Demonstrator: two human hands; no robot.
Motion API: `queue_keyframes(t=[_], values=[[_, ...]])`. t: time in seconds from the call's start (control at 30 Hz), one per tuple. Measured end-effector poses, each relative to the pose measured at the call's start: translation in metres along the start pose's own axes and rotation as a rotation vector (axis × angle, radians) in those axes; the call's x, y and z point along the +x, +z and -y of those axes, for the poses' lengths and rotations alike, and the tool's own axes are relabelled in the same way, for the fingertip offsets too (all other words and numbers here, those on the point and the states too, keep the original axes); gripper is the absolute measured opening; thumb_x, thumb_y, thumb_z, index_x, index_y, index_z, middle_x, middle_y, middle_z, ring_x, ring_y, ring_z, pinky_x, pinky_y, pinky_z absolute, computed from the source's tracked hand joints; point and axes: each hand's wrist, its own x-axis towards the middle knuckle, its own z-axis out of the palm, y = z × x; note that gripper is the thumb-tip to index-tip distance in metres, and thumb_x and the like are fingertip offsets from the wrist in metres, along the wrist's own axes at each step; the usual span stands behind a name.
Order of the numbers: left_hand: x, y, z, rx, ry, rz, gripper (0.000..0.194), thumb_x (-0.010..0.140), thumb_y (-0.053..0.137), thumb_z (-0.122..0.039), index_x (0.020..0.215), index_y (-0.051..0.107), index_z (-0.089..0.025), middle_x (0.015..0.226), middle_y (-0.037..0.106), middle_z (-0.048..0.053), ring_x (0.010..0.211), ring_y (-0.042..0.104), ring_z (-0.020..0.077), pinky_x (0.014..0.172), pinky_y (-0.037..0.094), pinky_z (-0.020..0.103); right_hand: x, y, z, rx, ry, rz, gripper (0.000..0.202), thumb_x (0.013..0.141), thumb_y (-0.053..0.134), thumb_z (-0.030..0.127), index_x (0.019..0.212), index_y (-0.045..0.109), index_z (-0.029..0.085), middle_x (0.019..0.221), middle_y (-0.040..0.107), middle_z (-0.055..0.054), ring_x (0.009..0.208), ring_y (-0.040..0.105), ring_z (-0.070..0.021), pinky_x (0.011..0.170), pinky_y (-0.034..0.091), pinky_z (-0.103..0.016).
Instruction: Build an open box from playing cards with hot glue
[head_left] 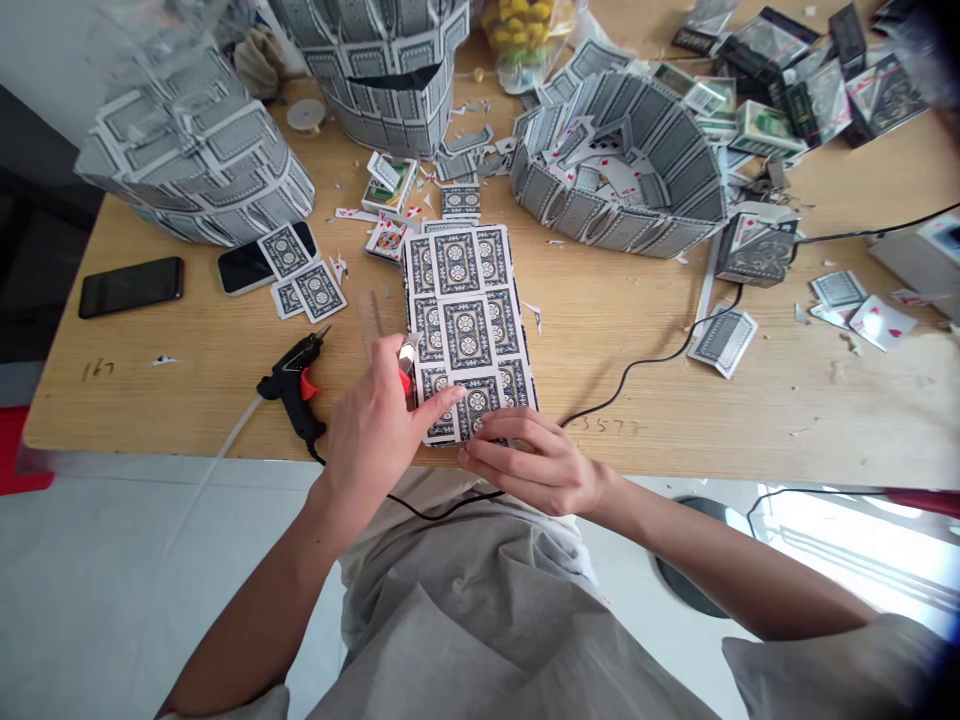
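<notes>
We have one card-covered panel [466,335] flat at the table's near edge; take it as clock centre. Left hand [370,425] at seven o'clock: fingers curled round one silver-and-red tool [407,356], likely a cutter, thumb laid on the panel. Right hand [538,464] at five o'clock: fingers gathered together at the near edge; we can't tell whether they pinch it. Step in hand, we judge: working that near edge while steadying the panel. Next move calls for a firm hold, fingers clear of the tool's tip.

Counts: nine card backs on the panel; three card-built baskets, at ten [199,165], eleven [375,60] and between one and two [615,225]; one glue gun [292,385] between eight and nine; two phones [131,287] between nine and ten, one partly under loose cards [319,291], three.
</notes>
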Motion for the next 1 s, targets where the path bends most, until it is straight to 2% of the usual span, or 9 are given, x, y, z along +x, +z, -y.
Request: queue_keyframes(t=[0.23,0.33,0.47,0.63,0.8,1.0], values=[[0.001,-0.001,0.003,0.017,-0.008,0.029,0.076,0.083,0.090,-0.062,0.136,0.054,-0.022,0.095,0.077,0.007,0.083,0.079,0.0354,0.062,0.051,0.034,-0.003,-0.012,-0.003,0.025,-0.017,0.066,0.021,0.108,0.063,0.013,0.120,0.080,0.014,0.112,0.083,-0.011,0.112,0.079,-0.0239,0.101,0.071,-0.042],[0.001,-0.001,0.004,0.005,0.000,0.020,0.075,0.083,0.089,-0.064,0.135,0.055,-0.022,0.093,0.077,0.006,0.080,0.079,0.0339,0.061,0.051,0.034,-0.003,-0.023,-0.004,0.030,0.030,0.104,0.025,0.110,0.057,0.013,0.125,0.077,0.010,0.115,0.082,-0.015,0.120,0.077,-0.0266,0.102,0.070,-0.042],[0.002,-0.004,-0.002,-0.004,-0.043,0.057,0.074,0.083,0.089,-0.064,0.135,0.054,-0.023,0.095,0.078,0.006,0.084,0.080,0.0340,0.064,0.053,0.034,0.001,-0.033,-0.001,0.037,0.115,0.148,0.022,0.108,0.060,0.010,0.122,0.077,0.008,0.110,0.081,-0.016,0.117,0.076,-0.0280,0.099,0.070,-0.044],[0.003,-0.009,-0.012,0.100,-0.137,0.132,0.072,0.088,0.085,-0.062,0.139,0.051,-0.024,0.114,0.080,0.010,0.104,0.081,0.0367,0.073,0.057,0.036,0.001,-0.031,0.002,0.046,0.144,0.124,0.019,0.109,0.061,0.011,0.118,0.077,0.006,0.109,0.083,-0.015,0.113,0.078,-0.0281,0.097,0.070,-0.041],[0.003,-0.009,-0.010,0.100,-0.131,0.144,0.072,0.089,0.084,-0.061,0.140,0.050,-0.025,0.114,0.081,0.010,0.102,0.081,0.0362,0.073,0.057,0.037,-0.010,-0.027,-0.001,0.120,0.148,0.093,0.022,0.110,0.059,0.010,0.121,0.076,0.005,0.115,0.083,-0.016,0.122,0.077,-0.0287,0.106,0.068,-0.043],[0.002,-0.007,-0.007,0.094,-0.109,0.119,0.073,0.088,0.085,-0.063,0.139,0.050,-0.024,0.109,0.081,0.009,0.101,0.081,0.0366,0.072,0.056,0.037,-0.014,-0.034,-0.001,0.170,0.193,0.140,0.025,0.109,0.057,0.007,0.127,0.074,0.007,0.128,0.080,-0.020,0.135,0.071,-0.0303,0.110,0.066,-0.046]])
